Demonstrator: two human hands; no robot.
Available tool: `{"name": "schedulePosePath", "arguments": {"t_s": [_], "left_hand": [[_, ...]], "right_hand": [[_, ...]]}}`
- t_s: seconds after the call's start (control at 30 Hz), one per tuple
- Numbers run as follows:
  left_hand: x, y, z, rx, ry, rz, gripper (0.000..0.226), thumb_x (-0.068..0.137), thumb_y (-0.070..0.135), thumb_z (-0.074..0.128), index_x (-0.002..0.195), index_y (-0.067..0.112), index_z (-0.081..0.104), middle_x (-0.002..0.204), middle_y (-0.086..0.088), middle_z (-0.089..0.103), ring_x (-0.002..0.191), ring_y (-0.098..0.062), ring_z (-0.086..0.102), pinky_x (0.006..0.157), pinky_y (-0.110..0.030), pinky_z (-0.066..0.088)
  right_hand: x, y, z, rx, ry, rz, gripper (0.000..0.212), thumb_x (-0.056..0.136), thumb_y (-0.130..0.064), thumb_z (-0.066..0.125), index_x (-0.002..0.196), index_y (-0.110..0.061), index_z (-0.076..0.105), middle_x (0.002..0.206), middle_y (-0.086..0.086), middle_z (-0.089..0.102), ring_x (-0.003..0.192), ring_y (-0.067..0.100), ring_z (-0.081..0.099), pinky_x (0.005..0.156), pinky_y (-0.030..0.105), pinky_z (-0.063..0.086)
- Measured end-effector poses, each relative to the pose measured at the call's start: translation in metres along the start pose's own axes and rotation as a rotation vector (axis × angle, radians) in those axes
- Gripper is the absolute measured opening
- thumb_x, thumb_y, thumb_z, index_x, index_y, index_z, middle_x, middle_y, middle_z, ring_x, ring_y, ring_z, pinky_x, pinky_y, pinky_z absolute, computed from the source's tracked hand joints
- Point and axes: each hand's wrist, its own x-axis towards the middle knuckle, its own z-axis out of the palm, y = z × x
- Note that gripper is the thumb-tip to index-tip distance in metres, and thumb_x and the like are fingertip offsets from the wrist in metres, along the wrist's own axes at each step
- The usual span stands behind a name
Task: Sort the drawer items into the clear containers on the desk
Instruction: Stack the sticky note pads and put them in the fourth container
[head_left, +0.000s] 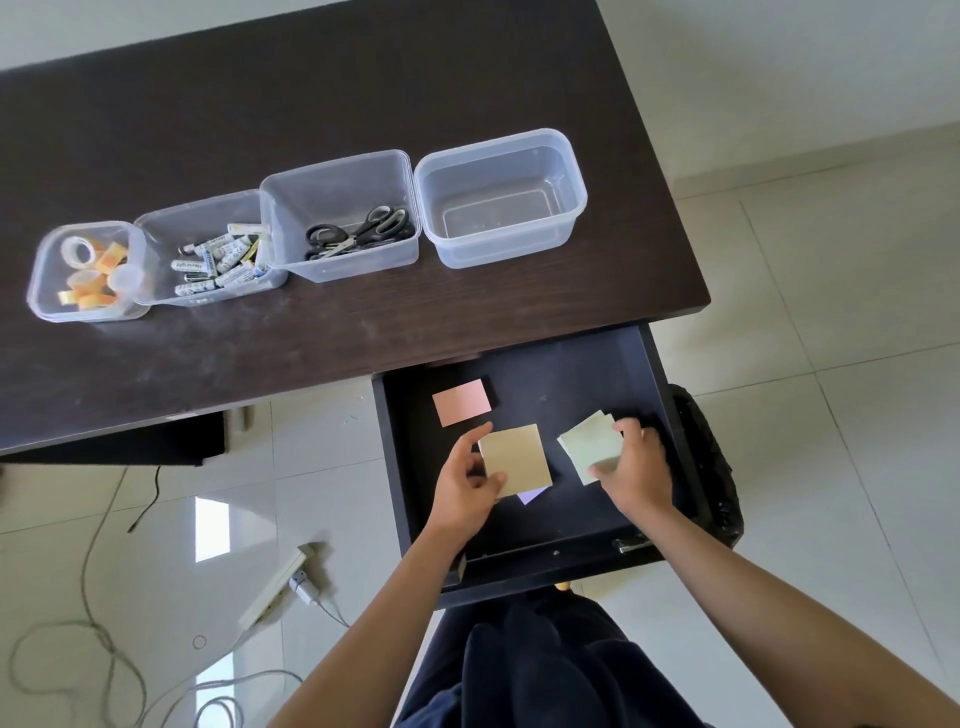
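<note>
The dark drawer (566, 535) is pulled out below the desk's right end. Inside it, my left hand (465, 480) grips a tan sticky-note pad (517, 457) by its left edge. My right hand (636, 465) holds a pale green sticky-note pad (589, 447) a little to the right. A pink pad (461, 401) lies flat at the drawer's back left. A purple corner (531, 496) of another pad peeks out under the tan one. On the desk stand several clear containers; the rightmost one (501, 150) holds nothing.
From left on the dark desk (311, 332): a container of tape rolls (88, 270), one of batteries (218, 254), one of scissors (358, 234). A power strip (275, 587) and cables lie on the tiled floor. A black bin bag (709, 457) stands right of the drawer.
</note>
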Motion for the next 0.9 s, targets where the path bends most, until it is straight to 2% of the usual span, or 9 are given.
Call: {"name": "schedulePosePath", "arguments": {"t_s": [0.2, 0.27, 0.37, 0.47, 0.6, 0.7, 0.9], "left_hand": [[-0.010, -0.006, -0.002, 0.066, 0.018, 0.026, 0.052, 0.085, 0.003, 0.066, 0.114, 0.042, 0.046, 0.111, -0.003, 0.054, 0.102, -0.024, 0.058, 0.075, -0.026, 0.058], [-0.012, -0.008, -0.003, 0.076, 0.029, 0.031, 0.052, 0.084, 0.004, 0.067, 0.113, 0.043, 0.046, 0.112, -0.002, 0.053, 0.102, -0.024, 0.058, 0.074, -0.024, 0.058], [-0.016, -0.009, -0.007, 0.078, 0.038, 0.046, 0.053, 0.084, 0.005, 0.067, 0.112, 0.045, 0.047, 0.113, -0.003, 0.053, 0.102, -0.024, 0.057, 0.079, -0.030, 0.059], [-0.018, -0.010, -0.011, 0.082, 0.057, 0.065, 0.052, 0.084, 0.005, 0.067, 0.112, 0.044, 0.047, 0.109, -0.006, 0.055, 0.097, -0.025, 0.059, 0.082, -0.036, 0.057], [-0.020, -0.013, -0.018, 0.077, 0.082, 0.066, 0.051, 0.084, 0.005, 0.067, 0.115, 0.042, 0.049, 0.105, -0.006, 0.057, 0.093, -0.024, 0.060, 0.083, -0.039, 0.058], [-0.022, -0.016, -0.019, 0.082, 0.095, 0.066, 0.051, 0.085, 0.005, 0.067, 0.116, 0.040, 0.048, 0.108, -0.005, 0.056, 0.093, -0.017, 0.058, 0.084, -0.036, 0.058], [-0.024, -0.019, -0.018, 0.083, 0.093, 0.059, 0.051, 0.084, 0.005, 0.067, 0.117, 0.040, 0.048, 0.112, -0.005, 0.055, 0.096, -0.017, 0.058, 0.086, -0.036, 0.057]], "right_hand": [[-0.005, 0.009, 0.000, -0.003, 0.121, -0.102, 0.039, 0.080, -0.007, 0.070, 0.116, -0.009, 0.053, 0.108, 0.013, 0.056, 0.098, 0.033, 0.058, 0.067, 0.038, 0.052], [-0.004, 0.011, 0.001, 0.019, 0.070, -0.084, 0.046, 0.078, -0.011, 0.073, 0.119, -0.012, 0.051, 0.114, 0.012, 0.053, 0.102, 0.032, 0.057, 0.071, 0.040, 0.053], [-0.001, 0.010, 0.003, 0.050, -0.024, -0.067, 0.069, 0.072, -0.019, 0.081, 0.131, -0.016, 0.044, 0.127, 0.009, 0.049, 0.117, 0.031, 0.049, 0.088, 0.043, 0.049], [0.003, 0.007, 0.006, 0.060, -0.022, -0.089, 0.077, 0.070, -0.019, 0.082, 0.136, -0.020, 0.042, 0.133, 0.004, 0.049, 0.125, 0.029, 0.042, 0.097, 0.042, 0.043], [0.004, 0.006, 0.012, 0.065, 0.019, -0.108, 0.070, 0.067, -0.015, 0.083, 0.130, -0.020, 0.050, 0.129, 0.004, 0.052, 0.119, 0.028, 0.044, 0.093, 0.039, 0.044], [0.003, 0.007, 0.016, 0.074, 0.041, -0.129, 0.067, 0.067, -0.012, 0.083, 0.127, -0.018, 0.054, 0.128, 0.005, 0.054, 0.117, 0.028, 0.047, 0.093, 0.039, 0.045], [0.003, 0.008, 0.016, 0.072, 0.050, -0.143, 0.061, 0.066, -0.012, 0.083, 0.122, -0.016, 0.059, 0.127, 0.006, 0.054, 0.113, 0.030, 0.051, 0.093, 0.039, 0.046]]}}
